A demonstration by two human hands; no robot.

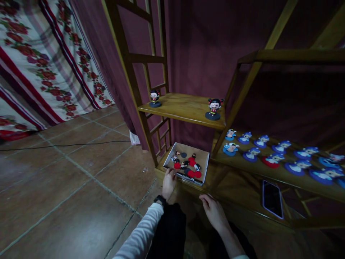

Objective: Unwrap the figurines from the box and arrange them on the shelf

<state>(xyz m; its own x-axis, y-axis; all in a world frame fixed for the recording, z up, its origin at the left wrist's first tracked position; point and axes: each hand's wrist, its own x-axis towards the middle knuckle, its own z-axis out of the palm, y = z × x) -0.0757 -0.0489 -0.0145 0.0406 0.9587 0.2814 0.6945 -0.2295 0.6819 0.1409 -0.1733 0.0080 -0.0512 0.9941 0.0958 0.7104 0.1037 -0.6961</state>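
A shallow cardboard box point(206, 169) with white outer sides sits on the low wooden shelf and holds several small figurines and red and dark round bases. At its near left corner, my left hand point(169, 182), with a dark watch on the wrist, has its fingers closed on the rim. My right hand point(214, 212) is apart from the box, near the shelf's front edge. Its fingers are loosely bent with nothing visible in them. Above the box, two black-haired figurines stand on dark round bases, one at the left point(154, 98) and one at the right point(214, 108) of the upper shelf.
Several blue figurines point(252, 154) stand in rows on the shelf at right, one on a red base point(271, 160). A phone point(272, 199) lies below them. Wooden posts point(126, 68) frame the shelves. A black cable point(67, 145) crosses the tiled floor.
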